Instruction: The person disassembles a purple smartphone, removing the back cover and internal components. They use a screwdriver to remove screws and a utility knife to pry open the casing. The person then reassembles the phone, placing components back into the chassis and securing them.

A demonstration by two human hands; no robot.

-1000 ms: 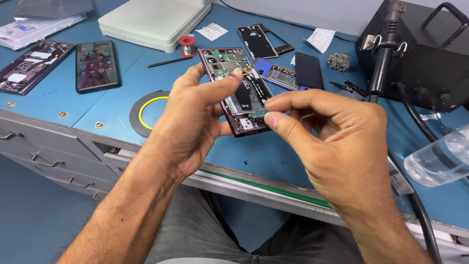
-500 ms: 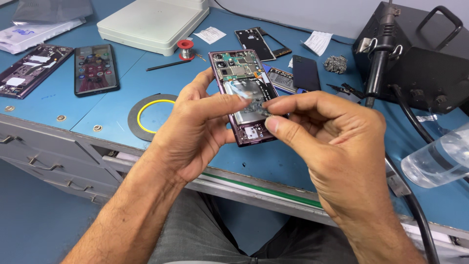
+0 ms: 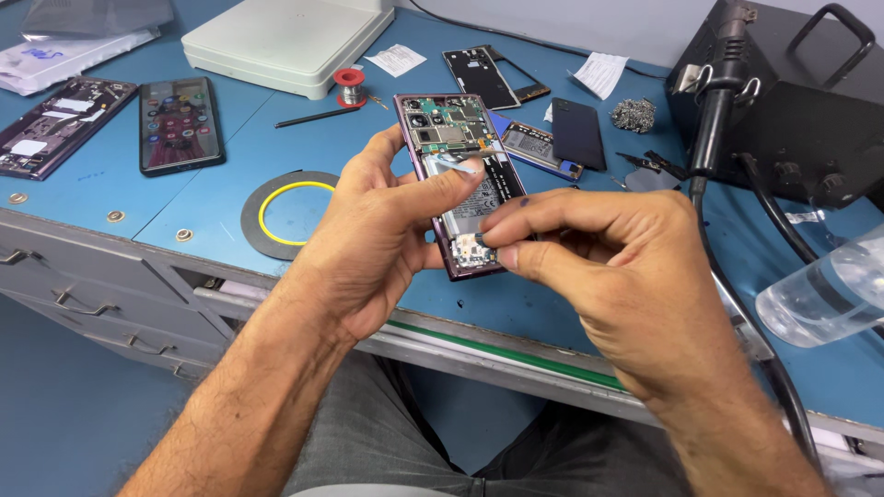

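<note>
Here's the opened phone (image 3: 460,175), back cover off, purple frame, circuit boards and battery bare, lifted just above the blue bench (image 3: 110,184) and tilted toward the camera. The left hand (image 3: 378,248) cradles it from the left, thumb laid across the battery area, fingers curled behind the frame. The right hand (image 3: 608,267) comes in from the right, thumb and forefinger pinched together right at the bottom end of the phone, over the small board by the charging port; whether a part sits between those fingertips, I can't tell, it's too small. By the look of it, the step in hand is working a small piece at that lower board, and the next move would call for a steady left grip and a fine, light touch from the right fingertips. Counting outward: one intact phone (image 3: 180,124) lying screen up at the left, one more opened purple phone (image 3: 55,124) beside it, one bare black frame (image 3: 488,75) farther back, one dark phone back (image 3: 577,133) lying flat. One grey ring with a yellow line (image 3: 287,213) lies on the bench, one red solder spool (image 3: 350,86), one white flat box (image 3: 285,37), one black soldering station (image 3: 783,110) at the right, and one clear plastic bottle (image 3: 824,294) on its side.
</note>
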